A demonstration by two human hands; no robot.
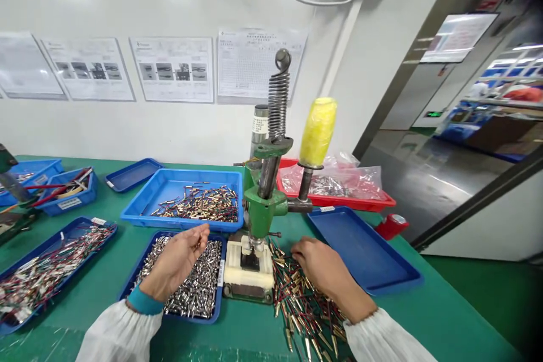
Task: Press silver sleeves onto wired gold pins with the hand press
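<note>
My left hand (180,257) hovers over a blue tray (217,305) of small silver metal sleeves, palm turned inward, fingers loosely curled and pinched on a small piece I cannot make out. My right hand (322,268) rests palm down on a loose pile of red, green and gold-tipped wire pins (305,311) on the green mat, fingers curled into the pile. Between the hands stands a small green hand press (265,203) with a coiled spring, a yellow-wrapped lever handle (318,131) and a cream base block (249,274).
Behind the press lies a blue tray of gold pins (169,192). An empty blue tray (365,249) sits right, a red tray with plastic bags (339,184) behind it. More blue trays with wires (46,263) line the left. A red tape roll (392,225) sits near the table's right edge.
</note>
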